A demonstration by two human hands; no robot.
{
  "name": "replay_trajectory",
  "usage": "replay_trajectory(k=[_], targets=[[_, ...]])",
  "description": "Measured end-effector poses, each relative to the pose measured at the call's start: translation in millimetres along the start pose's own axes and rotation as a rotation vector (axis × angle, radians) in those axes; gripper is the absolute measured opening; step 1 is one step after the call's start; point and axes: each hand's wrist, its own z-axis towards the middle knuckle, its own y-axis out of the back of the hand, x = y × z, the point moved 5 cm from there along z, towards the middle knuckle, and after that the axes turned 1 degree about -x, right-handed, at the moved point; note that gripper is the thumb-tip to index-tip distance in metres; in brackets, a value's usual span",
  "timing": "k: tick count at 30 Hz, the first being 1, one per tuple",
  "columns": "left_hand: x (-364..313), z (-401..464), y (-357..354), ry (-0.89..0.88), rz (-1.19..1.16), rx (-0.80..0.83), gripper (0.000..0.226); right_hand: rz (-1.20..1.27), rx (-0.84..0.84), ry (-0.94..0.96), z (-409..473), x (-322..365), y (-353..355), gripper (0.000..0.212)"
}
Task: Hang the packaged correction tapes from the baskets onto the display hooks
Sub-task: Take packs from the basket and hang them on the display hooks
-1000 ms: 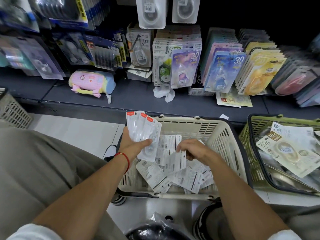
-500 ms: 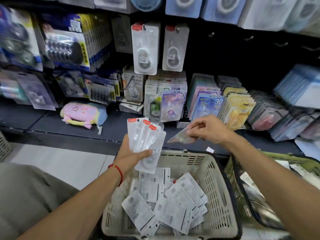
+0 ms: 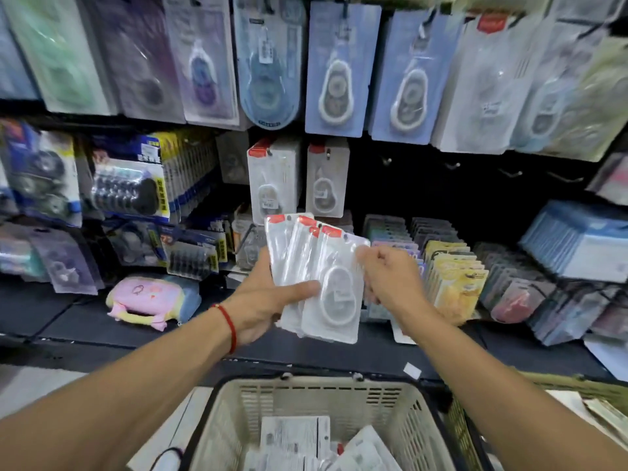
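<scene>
Evidently the left hand [image 3: 263,300] serves as a magazine: it grips a fan of correction-tape packs [image 3: 319,277], thumb pressed across their faces and fingers behind, so the right hand [image 3: 390,283] is free to handle one pack at a time. The right hand's fingers are curled at the right edge of the frontmost pack, apparently pinching it, though blur hides the exact contact. The packs stand nearly upright, long axis running up and away from the left thumb, red header ends topmost and leaning slightly left, clear blister faces toward the camera. Held that way, the hang holes sit at the far end from the grip, ready for a hook. Just above the fan hang two matching packs [image 3: 275,181] on the display hooks, likely the target. Below both wrists sits the beige basket [image 3: 316,389], with more packs lying inside.
</scene>
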Motion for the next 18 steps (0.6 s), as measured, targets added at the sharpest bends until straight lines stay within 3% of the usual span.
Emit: replay_trajectory(k=[4, 9, 13, 18], targets=[[-25.9, 18.2, 1.4, -0.037, -0.030, -0.019, 0.087, 0.090, -0.105, 0.016, 5.2, 8.2, 2.6, 0.036], [-39.4, 31.5, 4.4, -0.117, -0.138, -0.102, 0.085, 0.176, 0.121, -0.003, -0.6, 11.2, -23.6, 0.056], [-43.6, 33.1, 2.2, -0.121, -0.157, -0.043, 0.087, 0.266, 0.086, 0.072, -0.3, 15.9, -30.0, 0.036], [-34.7, 31.7, -2.1, -0.020, -0.154, 0.089, 0.090, 0.261, 0.006, 0.096, 6.4, 24.0, -26.8, 0.057]])
